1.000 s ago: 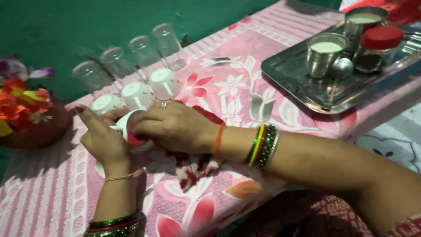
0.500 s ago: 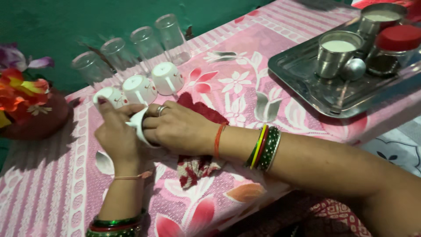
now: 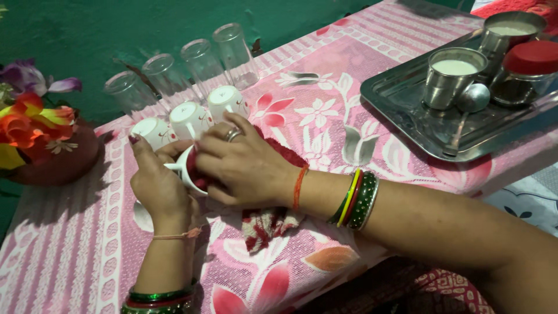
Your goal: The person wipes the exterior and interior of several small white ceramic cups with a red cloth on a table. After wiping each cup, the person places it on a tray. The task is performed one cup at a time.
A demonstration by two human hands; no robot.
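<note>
The counter point(image 3: 75, 256) is the largest thing here, covered in a pink flowered cloth, and everything else is placed against the white cup point(image 3: 185, 168) held near its middle. To the right of that cup and further back sits a steel tray point(image 3: 407, 116) carrying two steel tumblers of milky liquid point(image 3: 450, 78), a red-lidded jar point(image 3: 532, 67) and a steel spoon point(image 3: 468, 104). To the cup's left stands a dark red pot of bright artificial flowers point(image 3: 40, 139), near the counter's edge by the green wall.

Just behind the cup runs a row of four clear drinking glasses point(image 3: 200, 67) set mouth down, and in front of them — between the glasses and the cup — three more white cups point(image 3: 189, 119) stand inverted, close beside one another.

The right hand point(image 3: 247, 166), ringed and with bangles at the wrist, lies over the cup's right side with a red cloth point(image 3: 270, 218) pressed into the cup's mouth; its grip is clenched on that cloth, which trails out beneath the wrist onto the counter. The left hand point(image 3: 156, 183) — its grip closed around the cup — holds the cup tilted on its side from the left, fingers curled about the wall.
</note>
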